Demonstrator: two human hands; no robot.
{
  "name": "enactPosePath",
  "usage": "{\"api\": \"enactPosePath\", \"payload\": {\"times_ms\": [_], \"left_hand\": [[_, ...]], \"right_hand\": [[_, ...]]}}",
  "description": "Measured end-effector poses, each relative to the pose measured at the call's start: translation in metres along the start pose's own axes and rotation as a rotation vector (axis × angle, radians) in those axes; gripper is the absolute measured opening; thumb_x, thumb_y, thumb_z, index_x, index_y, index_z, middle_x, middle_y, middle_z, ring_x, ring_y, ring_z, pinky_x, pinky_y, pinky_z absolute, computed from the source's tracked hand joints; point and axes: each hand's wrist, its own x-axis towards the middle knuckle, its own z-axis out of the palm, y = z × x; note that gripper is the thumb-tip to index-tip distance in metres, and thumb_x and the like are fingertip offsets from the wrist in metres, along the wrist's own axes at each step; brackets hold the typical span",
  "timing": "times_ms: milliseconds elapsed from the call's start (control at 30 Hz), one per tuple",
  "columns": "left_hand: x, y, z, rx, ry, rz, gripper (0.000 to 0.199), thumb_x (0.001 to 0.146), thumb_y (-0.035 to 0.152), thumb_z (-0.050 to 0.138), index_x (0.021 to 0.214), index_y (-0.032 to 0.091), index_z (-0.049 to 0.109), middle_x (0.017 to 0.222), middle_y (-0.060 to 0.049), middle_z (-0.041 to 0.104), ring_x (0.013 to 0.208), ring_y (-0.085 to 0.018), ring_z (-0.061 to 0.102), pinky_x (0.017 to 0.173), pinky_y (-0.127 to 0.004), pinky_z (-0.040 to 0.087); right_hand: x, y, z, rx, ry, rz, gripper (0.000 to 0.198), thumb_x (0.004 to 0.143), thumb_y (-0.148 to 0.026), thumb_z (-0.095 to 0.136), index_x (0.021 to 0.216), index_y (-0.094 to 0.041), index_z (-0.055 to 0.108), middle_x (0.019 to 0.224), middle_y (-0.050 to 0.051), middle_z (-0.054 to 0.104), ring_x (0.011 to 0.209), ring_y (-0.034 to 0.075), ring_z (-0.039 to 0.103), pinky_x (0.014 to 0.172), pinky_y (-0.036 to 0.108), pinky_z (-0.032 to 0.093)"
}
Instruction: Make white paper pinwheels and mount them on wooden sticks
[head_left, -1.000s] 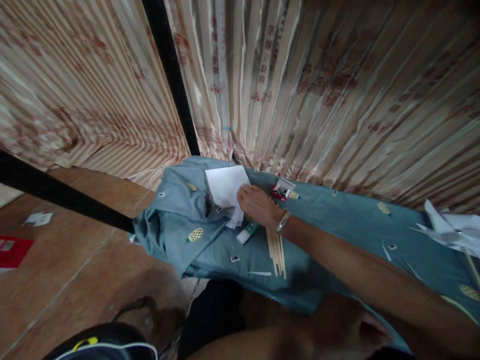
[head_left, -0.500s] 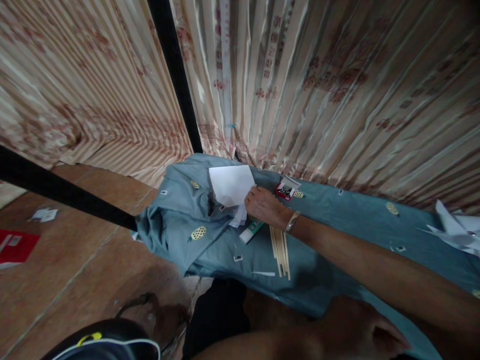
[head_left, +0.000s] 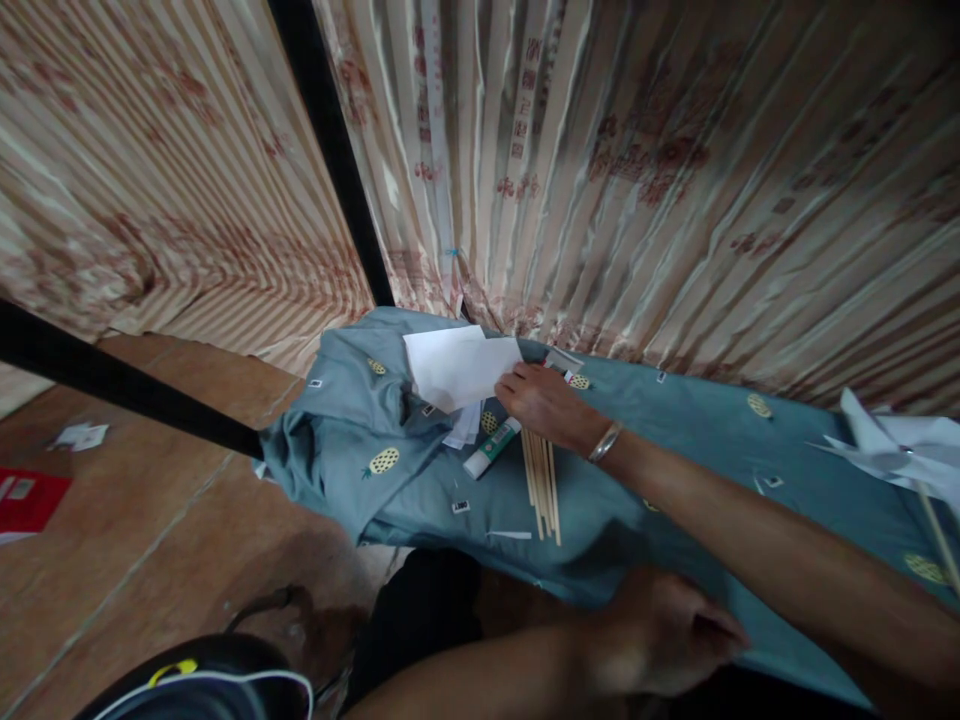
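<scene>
The right hand [head_left: 541, 402] is pinching a white paper sheet [head_left: 480, 375] by one edge over the paper stack [head_left: 435, 345], presumably avoiding creases; the left hand [head_left: 667, 630] is curling, contents indeterminable.

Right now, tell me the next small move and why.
Probably draw the top sheet sideways, clear of the white paper beneath: the right hand appears to hold its right edge, yet the two papers overlap.
</scene>
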Motion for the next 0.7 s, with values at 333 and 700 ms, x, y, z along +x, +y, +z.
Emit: {"api": "enactPosePath", "payload": {"times_ms": [333,700], "left_hand": [[-0.001,-0.010,-0.004,0.101,0.124,0.001,0.014,0.086,0.015,0.066,0.095,0.015,0.077,0.094,-0.005,0.077,0.083,-0.016,0.071,0.077,-0.025,0.055],[-0.014,0.010,-0.013,0.856,0.240,0.546,0.030,0.096,0.016,0.047,0.125,0.013,0.056,0.111,-0.012,0.068,0.104,-0.023,0.061,0.090,-0.040,0.052]], "right_hand": [[-0.198,-0.018,-0.014,0.020,0.315,0.335,0.027,0.095,-0.006,0.044,0.110,-0.010,0.066,0.104,0.014,0.072,0.092,0.025,0.061,0.082,0.035,0.050],[-0.285,-0.087,0.003,0.099,0.115,0.590,0.015,0.085,-0.004,0.056,0.089,-0.011,0.069,0.081,0.009,0.070,0.071,0.023,0.062,0.067,0.035,0.054]]}}
